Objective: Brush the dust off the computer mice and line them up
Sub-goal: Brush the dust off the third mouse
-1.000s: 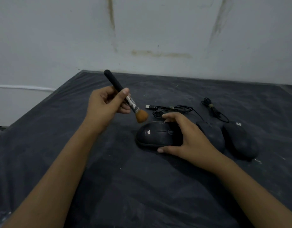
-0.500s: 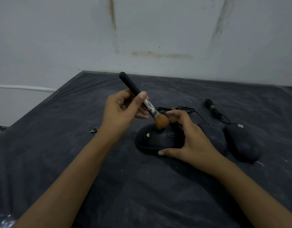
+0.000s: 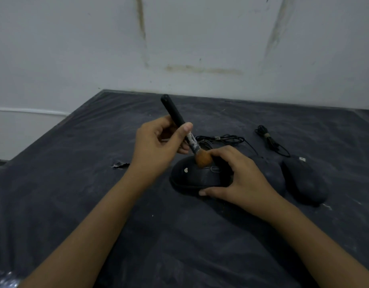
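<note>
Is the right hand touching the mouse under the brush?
Touching. The head view shows the right hand gripping the mouse, with the thumb against its near side and the fingers curled over its far side.

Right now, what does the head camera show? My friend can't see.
The left hand holds a brush on a black mouse that the right hand grips. A second mouse and a third mouse lie to its right on a dusty table.

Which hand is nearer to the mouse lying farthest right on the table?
Right. The right hand grips the brushed mouse, left of the far mouse with the middle mouse between; the left hand holds the brush farther left.
</note>
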